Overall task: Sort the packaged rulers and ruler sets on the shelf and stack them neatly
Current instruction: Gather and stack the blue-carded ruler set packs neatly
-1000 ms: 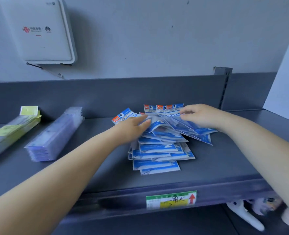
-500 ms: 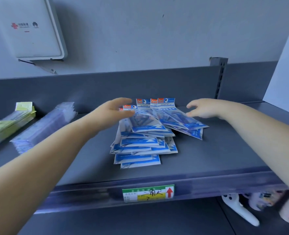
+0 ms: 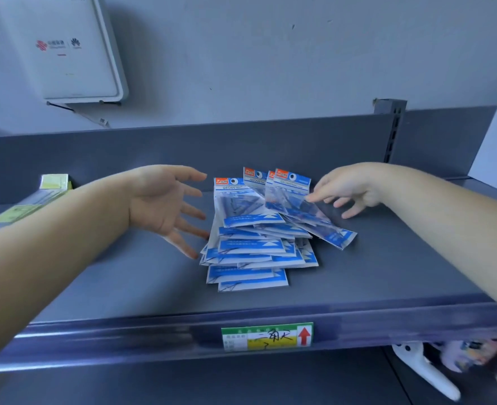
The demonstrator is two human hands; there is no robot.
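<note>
1. My left hand (image 3: 159,200): fingers (image 3: 190,229) spread & straight, palm facing right, holding nothing. Lower fingertips sit just beside the left edge of the pile of ruler-set packs (image 3: 253,238); can't tell if they touch.
2. My right hand (image 3: 355,187): fingers (image 3: 317,196) relaxed, loosely extended, gripping nothing. Index tip touches the right edge of the top packs, near their orange-blue headers.
3. Pile lies between both hands, mid shelf (image 3: 387,273), fanned & messy: upper packs slant off to the right, lower ones stick out toward the front edge.
4. Far left, behind my left forearm: a long yellow-labelled pack (image 3: 37,200).
5. Front rail carries a green/yellow price tag (image 3: 267,336) w/ red arrow.
</note>
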